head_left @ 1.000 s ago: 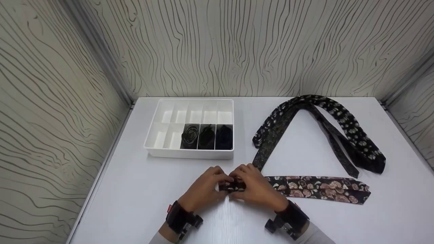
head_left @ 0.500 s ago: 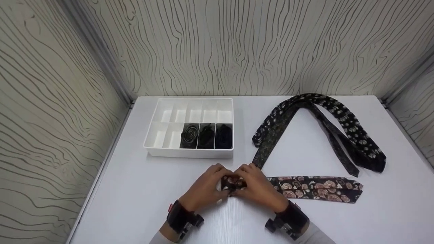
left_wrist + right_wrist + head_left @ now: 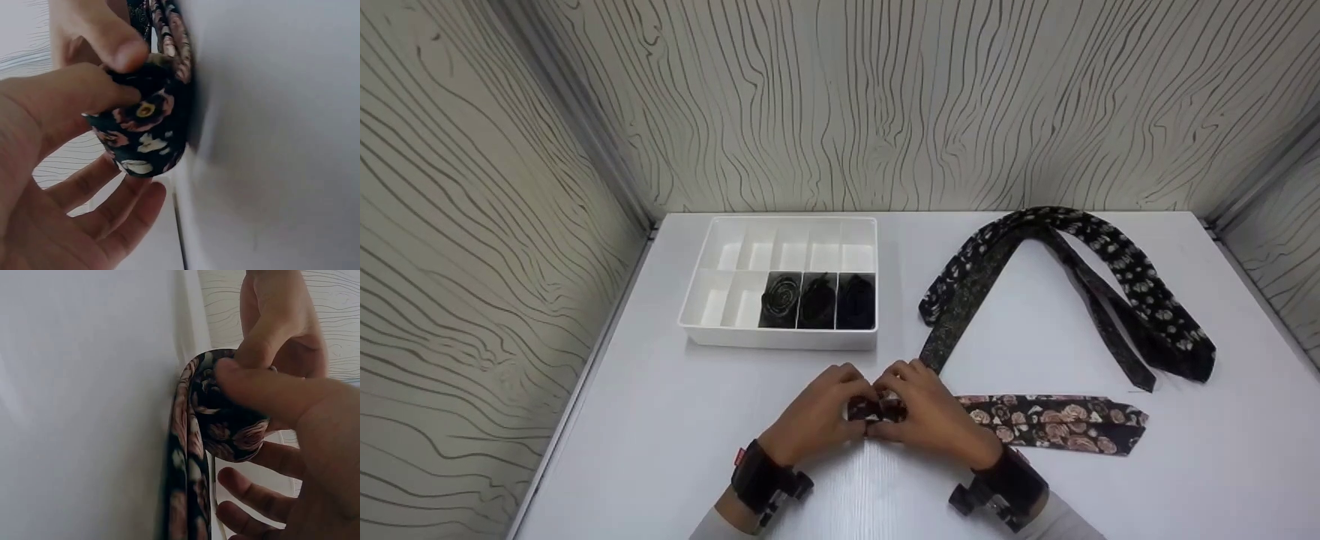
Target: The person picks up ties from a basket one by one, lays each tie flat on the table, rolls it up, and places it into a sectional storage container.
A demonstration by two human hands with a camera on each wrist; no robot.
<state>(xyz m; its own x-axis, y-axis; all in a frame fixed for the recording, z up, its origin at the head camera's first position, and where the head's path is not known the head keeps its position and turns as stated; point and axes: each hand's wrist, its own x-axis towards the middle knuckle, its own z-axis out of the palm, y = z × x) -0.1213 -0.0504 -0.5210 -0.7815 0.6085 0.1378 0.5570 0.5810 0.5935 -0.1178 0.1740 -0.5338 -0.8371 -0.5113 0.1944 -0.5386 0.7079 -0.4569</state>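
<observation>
A black floral necktie (image 3: 1061,424) lies flat to the right, its far end pointed and its near end wound into a roll. Both hands meet over that roll (image 3: 140,135) at the front middle of the table. My left hand (image 3: 819,416) grips its left side, thumb at the coil's near edge and fingers curled round the outside. From the right, my right hand (image 3: 926,416) holds the same roll between thumb and fingers. In the right wrist view, the doubled strip (image 3: 188,478) runs from the coil along the white tabletop. Fingers partly cover the coil in the head view.
A white divided box (image 3: 780,340) stands behind the hands. Rolled dark neckties (image 3: 781,300) fill three front compartments on its right. At the right back lie a black white-flowered necktie (image 3: 1140,289) and a dark patterned necktie (image 3: 960,322), the latter reaching close to my right hand.
The floral necktie's flat pointed end has slid left toward my hands, and its visible length is shorter. Both hands stay in nearly the same place, their fingers shifting on the roll.
</observation>
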